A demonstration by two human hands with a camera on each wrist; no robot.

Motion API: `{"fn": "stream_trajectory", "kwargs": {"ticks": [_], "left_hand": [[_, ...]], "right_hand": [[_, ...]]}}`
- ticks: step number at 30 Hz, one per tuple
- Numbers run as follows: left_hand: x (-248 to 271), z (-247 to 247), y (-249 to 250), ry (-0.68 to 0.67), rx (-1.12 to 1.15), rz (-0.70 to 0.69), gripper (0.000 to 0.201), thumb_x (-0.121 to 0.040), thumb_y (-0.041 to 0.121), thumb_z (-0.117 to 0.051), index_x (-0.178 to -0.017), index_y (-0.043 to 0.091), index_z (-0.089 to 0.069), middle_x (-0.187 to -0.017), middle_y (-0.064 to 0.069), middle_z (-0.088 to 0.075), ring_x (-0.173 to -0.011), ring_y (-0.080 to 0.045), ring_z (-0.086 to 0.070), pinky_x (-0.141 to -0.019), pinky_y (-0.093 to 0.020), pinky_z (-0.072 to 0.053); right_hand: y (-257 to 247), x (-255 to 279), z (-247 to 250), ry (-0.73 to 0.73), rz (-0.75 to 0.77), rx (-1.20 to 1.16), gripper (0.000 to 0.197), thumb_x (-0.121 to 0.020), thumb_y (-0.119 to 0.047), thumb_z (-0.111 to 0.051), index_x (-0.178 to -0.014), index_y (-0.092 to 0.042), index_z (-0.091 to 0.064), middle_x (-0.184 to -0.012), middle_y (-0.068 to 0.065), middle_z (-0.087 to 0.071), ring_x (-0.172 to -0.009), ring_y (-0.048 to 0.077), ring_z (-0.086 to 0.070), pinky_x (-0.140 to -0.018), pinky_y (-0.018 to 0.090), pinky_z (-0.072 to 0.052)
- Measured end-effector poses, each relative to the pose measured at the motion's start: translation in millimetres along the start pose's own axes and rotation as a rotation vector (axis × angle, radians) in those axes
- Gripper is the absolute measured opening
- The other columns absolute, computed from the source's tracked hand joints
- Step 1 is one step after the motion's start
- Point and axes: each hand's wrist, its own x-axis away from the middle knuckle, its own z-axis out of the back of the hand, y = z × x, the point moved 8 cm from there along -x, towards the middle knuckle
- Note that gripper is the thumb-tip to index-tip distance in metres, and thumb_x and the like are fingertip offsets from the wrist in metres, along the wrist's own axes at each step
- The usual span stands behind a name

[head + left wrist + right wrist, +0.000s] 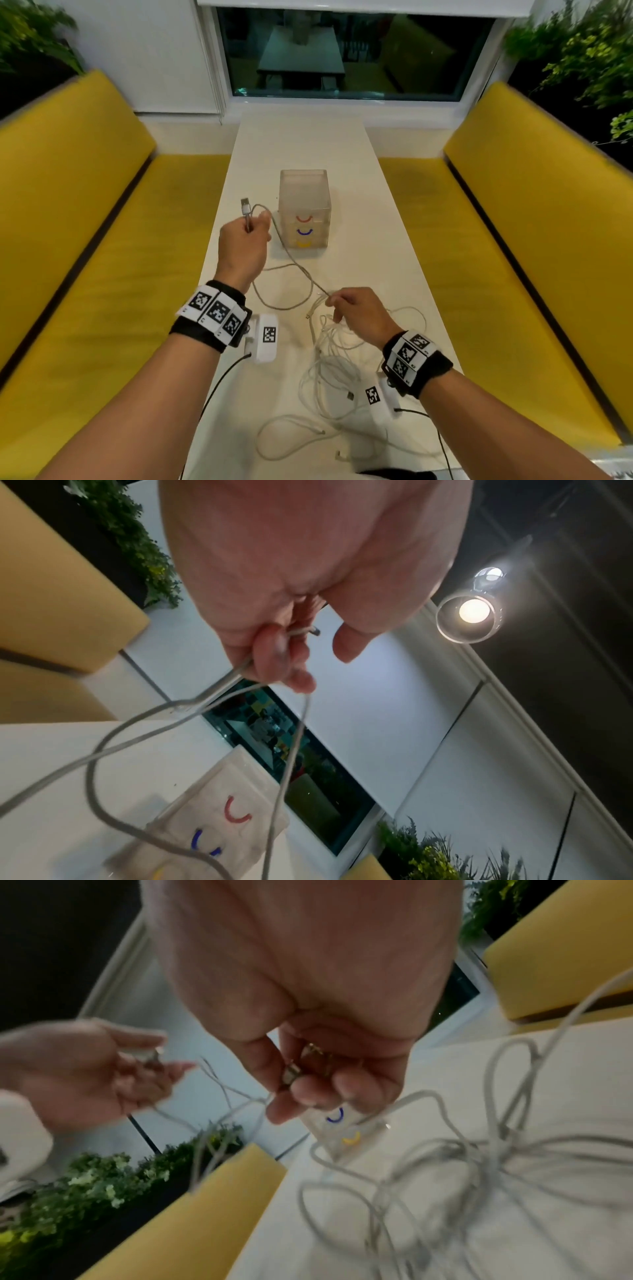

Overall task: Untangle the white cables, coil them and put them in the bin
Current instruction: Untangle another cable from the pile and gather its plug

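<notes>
From the head camera I see my left hand [244, 247] raised above the white counter [373, 246], its fingers curled round one white cable [294, 263] just below the USB plug [245, 206], which sticks up past the thumb. That cable arcs down beside the frosted bin [305, 209] and runs to my right hand [363, 317], whose fingers pinch it near the counter's middle. The tangle of white cables [337, 370] lies on the counter under and near that hand, closer to me than the bin. The bin stands upright, well apart from the tangle.

On the left wrist camera, my fingers [274, 653] are pressed together over the cable, with strands looping down from them in front of the bin [219, 799], and the thumb stands free to the side.

On the right wrist camera, my right hand [318, 1015] pinches a thin strand between thumb and fingers [287, 1107]. The strand stretches toward my left hand [85, 1069], which grips the plug end. The tangle [479, 1164] spreads across the counter just beside the fingers, touching the bin [346, 1129].
</notes>
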Motion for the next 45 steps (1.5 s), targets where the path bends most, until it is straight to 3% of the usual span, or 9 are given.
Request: {"fn": "stream_trajectory", "kwargs": {"ticks": [10, 13, 16, 20, 24, 28, 32, 39, 45], "left_hand": [[6.0, 9.4, -6.0, 0.027, 0.311, -0.018, 0.037, -0.097, 0.014, -0.036, -0.068, 0.014, -0.059, -0.063, -0.002, -0.043, -0.053, -0.011, -0.035, -0.050, -0.027, -0.030], [8.9, 3.6, -5.2, -0.011, 0.319, -0.072, 0.036, -0.098, 0.010, -0.035, -0.075, 0.011, -0.063, -0.067, -0.002, -0.046, -0.057, -0.013, -0.037, -0.054, -0.030, -0.034], [10.6, -2.6, -7.2, -0.049, 0.295, -0.147, 0.038, -0.107, 0.014, -0.035, -0.087, 0.010, -0.067, -0.074, -0.002, -0.053, -0.066, -0.017, -0.047, -0.061, -0.028, -0.044], [8.6, -5.7, -12.7, -0.058, 0.295, -0.191, 0.032, -0.108, 0.009, -0.036, -0.097, 0.009, -0.066, -0.080, -0.002, -0.060, -0.075, -0.015, -0.057, -0.075, -0.028, -0.053], [5.2, -15.0, -20.4, -0.090, 0.312, -0.167, 0.031, -0.107, 0.002, -0.037, -0.099, 0.009, -0.066, -0.084, -0.006, -0.063, -0.080, -0.015, -0.061, -0.083, -0.029, -0.056], [4.0, -26.1, -29.1, -0.103, 0.309, -0.162, 0.026, -0.106, 0.000, -0.040, -0.106, 0.005, -0.066, -0.087, -0.009, -0.064, -0.081, -0.013, -0.063, -0.084, -0.027, -0.056], [1.2, -32.5, -30.2, -0.105, 0.293, -0.172, 0.024, -0.106, 0.001, -0.042, -0.114, -0.001, -0.065, -0.095, -0.015, -0.065, -0.081, -0.005, -0.065, -0.083, -0.020, -0.053], [-5.5, -28.9, -30.4, -0.089, 0.259, -0.142, 0.024, -0.106, 0.003, -0.044, -0.116, 0.002, -0.066, -0.096, -0.011, -0.071, -0.093, -0.018, -0.069, -0.091, -0.026, -0.056], [-9.1, -26.0, -37.3, -0.079, 0.244, -0.106, 0.027, -0.105, 0.001, -0.044, -0.109, 0.014, -0.068, -0.094, -0.012, -0.072, -0.095, -0.022, -0.070, -0.090, -0.030, -0.057]], "right_hand": [[-37.9, -62.7, 104.6, 0.296, -0.031, 0.186, 0.030, -0.099, -0.024, -0.051, -0.096, -0.004, -0.073, -0.095, -0.001, -0.065, -0.088, 0.020, -0.060, -0.082, 0.036, -0.050], [-27.2, -79.3, 117.4, 0.355, -0.092, 0.036, 0.028, -0.100, -0.021, -0.042, -0.085, -0.006, -0.059, -0.073, 0.005, -0.052, -0.059, 0.020, -0.045, -0.053, 0.029, -0.036], [-5.8, -83.7, 123.7, 0.425, -0.177, -0.309, 0.014, -0.102, -0.015, -0.041, -0.110, -0.013, -0.053, -0.079, 0.008, -0.055, -0.055, 0.020, -0.051, -0.044, 0.028, -0.042], [13.4, -85.6, 130.9, 0.532, -0.187, -0.630, 0.031, -0.097, 0.004, -0.045, -0.123, -0.013, -0.045, -0.094, 0.013, -0.062, -0.072, 0.027, -0.067, -0.061, 0.037, -0.059], [13.1, -84.9, 135.4, 0.627, -0.150, -0.353, 0.031, -0.091, 0.005, -0.052, -0.115, -0.015, -0.055, -0.110, 0.012, -0.062, -0.093, 0.028, -0.066, -0.075, 0.038, -0.059], [-4.2, -91.1, 88.2, 0.354, -0.034, 0.197, 0.025, -0.088, 0.002, -0.054, -0.092, -0.014, -0.073, -0.096, 0.002, -0.072, -0.089, 0.016, -0.067, -0.074, 0.023, -0.050], [26.0, -101.7, 34.0, -0.007, -0.173, 0.613, 0.025, -0.092, -0.012, -0.054, -0.102, -0.004, -0.075, -0.105, 0.013, -0.073, -0.101, 0.031, -0.068, -0.087, 0.036, -0.056], [61.1, -116.2, 13.3, -0.098, -0.249, 0.781, 0.017, -0.092, -0.010, -0.052, -0.082, -0.004, -0.064, -0.098, 0.016, -0.070, -0.094, 0.034, -0.069, -0.066, 0.029, -0.046], [76.2, -124.0, 12.0, -0.116, -0.305, 0.786, 0.015, -0.092, -0.011, -0.055, -0.093, -0.002, -0.067, -0.101, 0.015, -0.072, -0.091, 0.030, -0.070, -0.067, 0.030, -0.052]]}}
